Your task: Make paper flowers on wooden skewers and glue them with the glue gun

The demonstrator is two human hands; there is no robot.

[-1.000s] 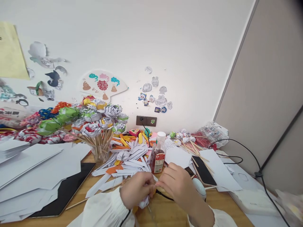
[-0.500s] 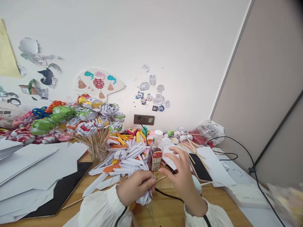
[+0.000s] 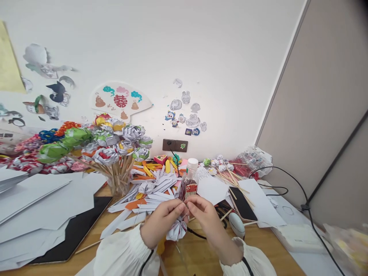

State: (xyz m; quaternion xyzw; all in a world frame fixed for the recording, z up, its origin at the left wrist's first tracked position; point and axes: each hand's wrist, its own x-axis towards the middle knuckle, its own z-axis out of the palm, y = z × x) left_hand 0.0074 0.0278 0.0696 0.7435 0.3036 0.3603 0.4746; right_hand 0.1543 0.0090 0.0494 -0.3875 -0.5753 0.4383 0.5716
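Note:
My left hand [image 3: 163,222] is closed, thumb against fingers, at the top of a white paper flower [image 3: 176,231] with reddish streaks. The flower hangs head down below the fingers, its upper end hidden by them. My right hand [image 3: 203,219] is pinched shut, fingertips meeting those of the left. A thin thread seems to run between the fingertips; most of it is hidden. Right behind the hands stands a sauce bottle [image 3: 191,178] with a white cap and red label. Folded paper strips [image 3: 161,191] lie heaped behind my left hand.
At left, a jar [image 3: 116,186] holds paper flowers on sticks, beside stacked white sheets [image 3: 34,203] on a black board [image 3: 86,222]. To the right are a phone [image 3: 244,205], a white mouse [image 3: 237,224], wooden sticks [image 3: 230,180] and black cables [image 3: 276,168].
My right hand has come down and left from beside the bottle, closing its spread fingers against my left hand's fingertips. The left hand has barely moved; more of the flower shows below.

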